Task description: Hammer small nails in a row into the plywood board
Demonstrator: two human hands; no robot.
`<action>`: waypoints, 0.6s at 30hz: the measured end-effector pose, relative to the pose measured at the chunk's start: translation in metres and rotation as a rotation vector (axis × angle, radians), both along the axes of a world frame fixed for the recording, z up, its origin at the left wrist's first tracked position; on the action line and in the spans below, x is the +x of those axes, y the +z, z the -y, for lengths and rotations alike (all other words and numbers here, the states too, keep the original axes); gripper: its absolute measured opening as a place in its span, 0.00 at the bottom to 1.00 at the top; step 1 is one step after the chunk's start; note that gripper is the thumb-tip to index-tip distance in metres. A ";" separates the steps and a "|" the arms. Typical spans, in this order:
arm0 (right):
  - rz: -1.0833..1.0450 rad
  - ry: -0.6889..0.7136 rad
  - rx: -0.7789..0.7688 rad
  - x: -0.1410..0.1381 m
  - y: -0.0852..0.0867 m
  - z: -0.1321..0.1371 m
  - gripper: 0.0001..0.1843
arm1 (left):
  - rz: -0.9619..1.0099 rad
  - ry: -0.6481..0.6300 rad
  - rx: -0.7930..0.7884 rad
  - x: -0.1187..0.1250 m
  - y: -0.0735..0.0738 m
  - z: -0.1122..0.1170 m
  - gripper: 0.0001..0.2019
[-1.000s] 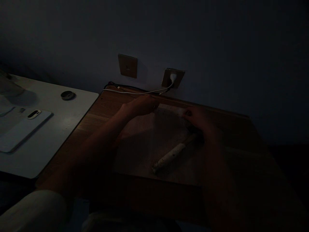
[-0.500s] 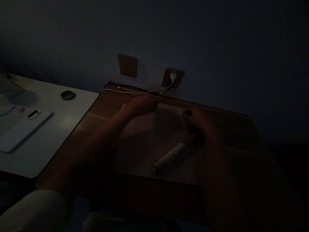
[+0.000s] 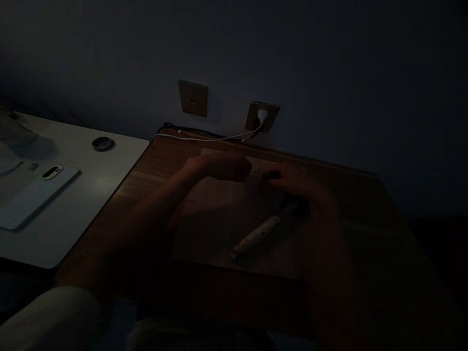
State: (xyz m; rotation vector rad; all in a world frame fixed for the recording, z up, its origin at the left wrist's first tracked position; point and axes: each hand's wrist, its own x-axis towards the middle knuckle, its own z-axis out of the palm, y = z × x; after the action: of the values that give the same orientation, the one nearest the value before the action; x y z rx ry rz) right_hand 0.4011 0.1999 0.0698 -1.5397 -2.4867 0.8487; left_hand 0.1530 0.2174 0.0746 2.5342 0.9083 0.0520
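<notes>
The scene is very dark. A thin, pale flat sheet or board (image 3: 208,229) lies on the wooden table (image 3: 142,178). Over its far part, my left hand (image 3: 234,166) is closed with the fingers curled inward; what it may hold is hidden. Just right of it, my right hand (image 3: 288,178) is also curled, thumb and fingers close together, and I cannot make out anything in them. A small gap separates the two hands. Nearer to me on the sheet rests a tool with a pale, stained handle (image 3: 258,237); its darker far end is lost in shadow below my right hand.
A white table (image 3: 87,190) adjoins on the left, carrying a pale phone (image 3: 36,197) and a small round dark object (image 3: 102,143). Behind the wooden table, the wall has a socket with a white plug (image 3: 262,115), a second plate (image 3: 193,98) and a white cable (image 3: 204,140).
My left hand has moved right and slightly nearer, uncovering the sheet's far left corner. My right hand has shifted a little left, so the hands are closer together. The tool lies still.
</notes>
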 end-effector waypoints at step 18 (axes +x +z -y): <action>-0.037 0.100 -0.074 -0.029 -0.008 0.006 0.12 | -0.100 0.018 -0.109 0.016 -0.016 0.008 0.12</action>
State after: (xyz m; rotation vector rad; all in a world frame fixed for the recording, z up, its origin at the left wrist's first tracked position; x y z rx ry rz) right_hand 0.3723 0.1938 0.0617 -1.4177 -2.5519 0.9843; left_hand 0.1693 0.2098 0.0589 2.4458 0.9462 -0.1165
